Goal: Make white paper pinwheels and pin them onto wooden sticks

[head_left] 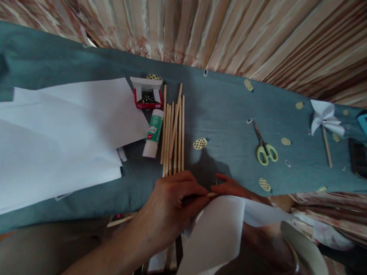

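My left hand (176,194) is closed in a pinch on a thin wooden stick (123,221). Its light tip pokes out beside the thumb and forefinger, and its other end shows past my forearm. Against that tip lies a white paper pinwheel (217,232) with large curved blades, just off the table's near edge. My right hand (233,188) is behind the pinwheel, fingers bent around its centre; the paper hides most of the palm. Whether a pin joins stick and paper cannot be made out.
On the green cloth (224,108) lie white paper sheets (65,133), an open box of pins (148,94), a glue stick (153,132), several wooden sticks (173,134) and scissors (263,146). Farther right are another pinwheel (325,120) and a dark phone-like object (358,158). Curtains (179,25) hang behind.
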`<act>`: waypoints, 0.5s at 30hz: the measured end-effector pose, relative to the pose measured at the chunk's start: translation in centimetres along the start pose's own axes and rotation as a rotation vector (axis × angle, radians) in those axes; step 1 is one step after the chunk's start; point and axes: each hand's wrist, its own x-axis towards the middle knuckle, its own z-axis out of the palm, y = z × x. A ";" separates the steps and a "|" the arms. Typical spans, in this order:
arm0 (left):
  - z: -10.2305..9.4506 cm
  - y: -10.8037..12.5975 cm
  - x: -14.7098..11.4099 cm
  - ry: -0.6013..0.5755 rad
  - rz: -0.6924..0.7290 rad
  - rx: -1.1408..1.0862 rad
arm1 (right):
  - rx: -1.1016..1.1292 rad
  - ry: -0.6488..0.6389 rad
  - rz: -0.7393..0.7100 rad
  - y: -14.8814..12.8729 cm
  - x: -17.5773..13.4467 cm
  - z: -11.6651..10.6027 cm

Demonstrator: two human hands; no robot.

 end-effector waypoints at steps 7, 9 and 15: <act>0.1 0.1 -0.1 0.005 0.005 0.003 | -0.010 0.009 -0.005 0.1 0.0 0.1; 0.2 0.0 -0.1 0.008 0.017 0.007 | -0.018 -0.005 0.001 0.0 0.0 -0.1; 0.1 0.0 -0.1 0.005 0.042 0.020 | -0.051 -0.034 0.003 -0.1 0.2 -0.7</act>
